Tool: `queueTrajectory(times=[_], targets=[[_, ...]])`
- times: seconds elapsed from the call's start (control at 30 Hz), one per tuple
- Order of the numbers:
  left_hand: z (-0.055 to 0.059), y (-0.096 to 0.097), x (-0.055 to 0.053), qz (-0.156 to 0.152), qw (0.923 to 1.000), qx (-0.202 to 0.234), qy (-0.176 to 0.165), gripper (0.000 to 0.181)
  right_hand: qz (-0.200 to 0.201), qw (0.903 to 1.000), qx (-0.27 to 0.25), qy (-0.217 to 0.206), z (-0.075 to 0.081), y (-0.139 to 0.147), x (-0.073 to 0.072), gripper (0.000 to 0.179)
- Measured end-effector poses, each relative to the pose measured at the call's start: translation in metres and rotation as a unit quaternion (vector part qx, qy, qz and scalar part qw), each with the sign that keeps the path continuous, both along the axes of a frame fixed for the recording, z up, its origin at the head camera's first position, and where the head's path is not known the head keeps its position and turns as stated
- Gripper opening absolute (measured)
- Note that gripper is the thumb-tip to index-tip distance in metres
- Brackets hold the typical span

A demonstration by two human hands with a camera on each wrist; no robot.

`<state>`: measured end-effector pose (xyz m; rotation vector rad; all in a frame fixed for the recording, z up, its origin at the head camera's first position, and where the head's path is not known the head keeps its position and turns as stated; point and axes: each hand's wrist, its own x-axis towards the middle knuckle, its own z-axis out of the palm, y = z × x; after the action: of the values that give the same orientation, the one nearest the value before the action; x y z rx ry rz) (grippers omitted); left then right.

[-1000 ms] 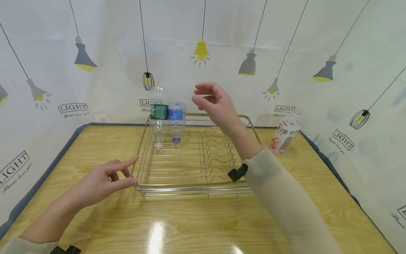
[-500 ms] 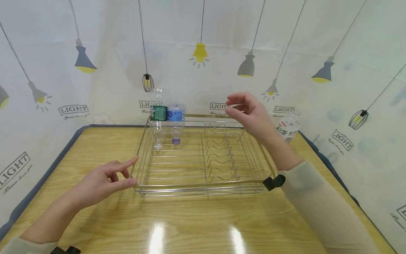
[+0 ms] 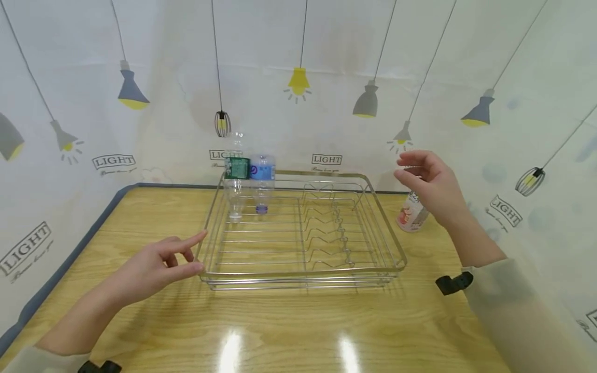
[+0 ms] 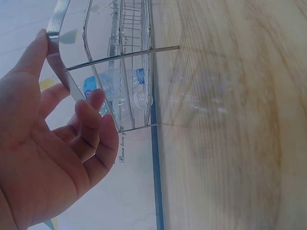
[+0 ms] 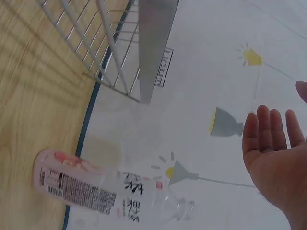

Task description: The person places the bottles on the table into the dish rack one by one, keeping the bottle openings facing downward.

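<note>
The wire dish rack (image 3: pixel 300 228) sits mid-table. At its near left corner, my left hand (image 3: pixel 154 269) touches the rim with a straight index finger and the thumb, its other fingers bent. Inside the rack, at the far left, two clear plastic bottles stand cap down: a taller green-labelled bottle (image 3: pixel 238 168) and a shorter blue-labelled bottle (image 3: pixel 263 169). My right hand (image 3: pixel 434 186) is raised past the rack's far right side, fingers gently curved and holding nothing. It partly hides a pink-labelled drink bottle (image 3: pixel 410 212) in the head view; the right wrist view shows hand and bottle apart.
Raised wire dividers (image 3: pixel 326 228) fill the rack's right half. The wooden table (image 3: pixel 280 326) ends at a dark blue edge (image 3: pixel 112 202), where a white backdrop printed with hanging lamps rises behind and at both sides.
My right hand has moved from over the rack, right of the two bottles, rightwards to in front of the pink-labelled bottle. The left hand stays at the rack's corner.
</note>
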<state>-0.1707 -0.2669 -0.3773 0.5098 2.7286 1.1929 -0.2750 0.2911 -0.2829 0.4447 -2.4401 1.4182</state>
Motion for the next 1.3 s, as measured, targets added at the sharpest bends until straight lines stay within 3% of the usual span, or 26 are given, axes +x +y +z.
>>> queueTrajectory(times=[0.17,0.4,0.7,0.83,1.03,1.3], targets=[[-0.001,0.000,-0.002,0.001,1.0000,-0.003,-0.002,0.071,-0.036,0.9991,-0.019,-0.003,-0.009,0.034,-0.002,0.036],[-0.001,0.000,-0.003,0.004,1.0000,-0.007,-0.003,0.071,-0.090,0.9959,-0.003,-0.001,-0.026,0.072,-0.006,0.042],[-0.002,0.000,-0.002,-0.001,1.0000,-0.001,0.004,0.071,-0.158,0.9861,-0.005,-0.050,-0.045,0.100,-0.015,0.055],[-0.001,0.000,-0.003,-0.002,1.0000,-0.005,0.008,0.071,-0.156,0.9846,-0.012,-0.078,-0.058,0.112,-0.020,0.067],[-0.001,0.000,-0.002,0.000,1.0000,-0.007,0.003,0.071,-0.116,0.9849,-0.006,-0.129,-0.076,0.118,-0.030,0.086],[-0.001,0.001,0.000,0.005,1.0000,-0.008,0.001,0.071,-0.108,0.9825,-0.004,-0.152,-0.089,0.114,-0.042,0.095]])
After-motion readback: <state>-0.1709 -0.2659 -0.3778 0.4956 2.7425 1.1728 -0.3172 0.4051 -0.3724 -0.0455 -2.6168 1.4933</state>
